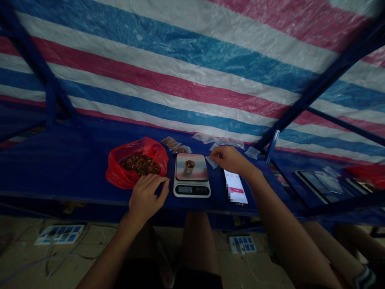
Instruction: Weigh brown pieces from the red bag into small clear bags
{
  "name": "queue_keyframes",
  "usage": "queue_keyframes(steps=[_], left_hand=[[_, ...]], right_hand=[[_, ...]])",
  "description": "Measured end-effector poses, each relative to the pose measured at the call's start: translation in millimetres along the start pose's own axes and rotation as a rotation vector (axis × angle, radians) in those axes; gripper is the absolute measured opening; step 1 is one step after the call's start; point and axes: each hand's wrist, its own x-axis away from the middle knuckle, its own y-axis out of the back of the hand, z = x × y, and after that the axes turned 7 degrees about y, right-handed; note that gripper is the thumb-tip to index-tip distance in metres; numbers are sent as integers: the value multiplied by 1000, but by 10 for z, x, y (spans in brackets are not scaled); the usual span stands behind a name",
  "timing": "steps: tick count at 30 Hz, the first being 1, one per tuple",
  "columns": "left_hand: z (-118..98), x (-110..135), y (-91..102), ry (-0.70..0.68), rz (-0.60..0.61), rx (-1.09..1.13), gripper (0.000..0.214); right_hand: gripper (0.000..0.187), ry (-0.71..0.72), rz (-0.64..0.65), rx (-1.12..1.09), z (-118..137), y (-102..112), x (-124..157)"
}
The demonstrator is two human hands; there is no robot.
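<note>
My left hand (147,197) hovers at the near edge of a red plastic bag (116,162), its fingers loosely bent and nothing visible in them. Brown nuts or seeds (141,163) fill the bag. To its right a white digital kitchen scale (192,190) bears a small cup (189,169) with brown pieces inside; the display seems to read 58. My right hand (230,158) pinches a small clear plastic bag (212,161) right of the scale. Below that hand lies a lit phone (236,188) running a timer.
Two filled small bags (171,143) (182,149) lie behind the scale. Several clear bags (221,140) are spread along the back of the blue table (60,168). Blue metal posts (300,94) and a striped tarp (180,76) stand behind. Another person's leg shows at lower right.
</note>
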Motion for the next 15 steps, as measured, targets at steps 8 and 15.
queue_keyframes(steps=[8,15], left_hand=[[-19,8,19,0,-5,7,12],[-15,18,28,33,26,32,12]], right_hand=[[25,-235,137,318,-124,-474,8],[31,-281,165,338,-155,-500,-6]])
